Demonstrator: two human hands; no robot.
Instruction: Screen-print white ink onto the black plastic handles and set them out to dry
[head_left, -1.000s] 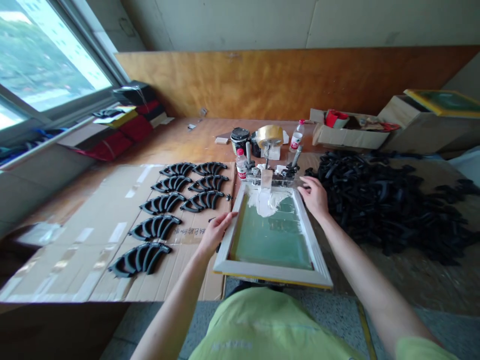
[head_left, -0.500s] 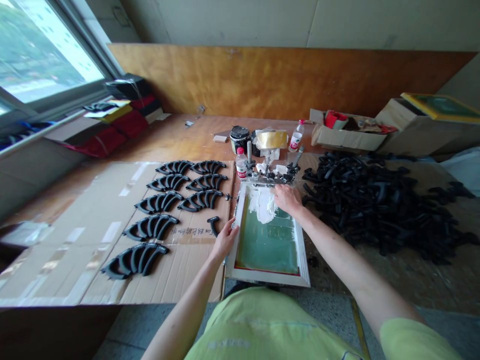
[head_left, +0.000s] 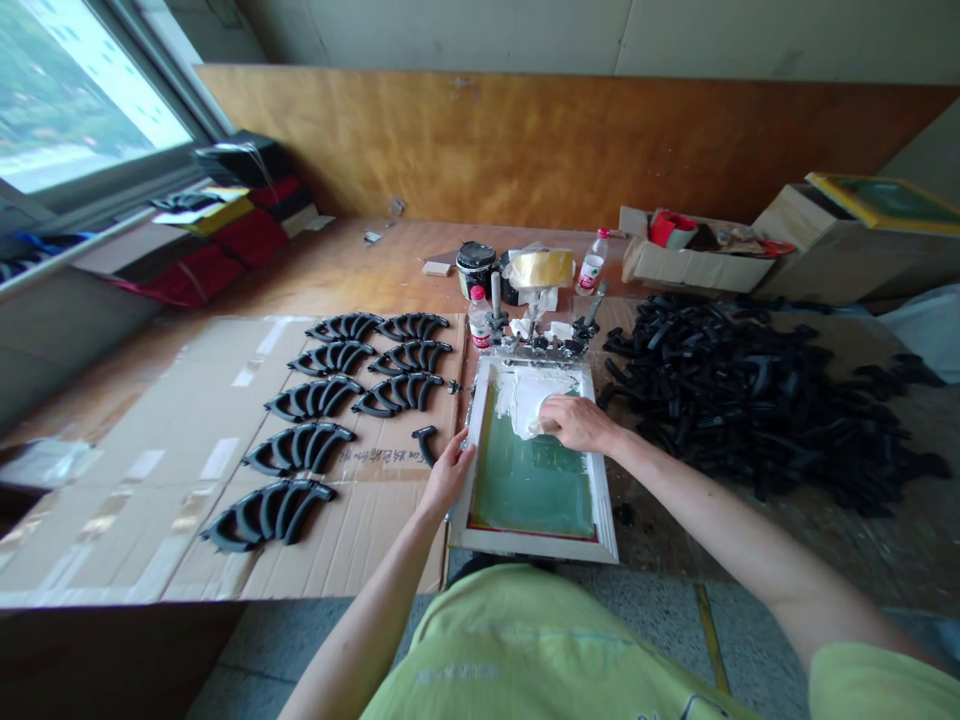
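R hand (head_left: 574,422) pinching squeegee (head_left: 538,418), green mesh (head_left: 534,490) lengthwise twd body; L hand (head_left: 450,470) at screen frame (head_left: 536,544) L edge, grip unclear.

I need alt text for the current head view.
A person's right hand is at white paste on a green screen, left hand against its frame. Black curved pieces lie in groups on cardboard at left, a black heap at right.

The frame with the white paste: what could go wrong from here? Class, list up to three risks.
The right hand is at the white paste, so it might get smeared. The left hand is at the left side of the frame; a slip might jog the frame. A loose black piece lies beside that hand, which could knock it.
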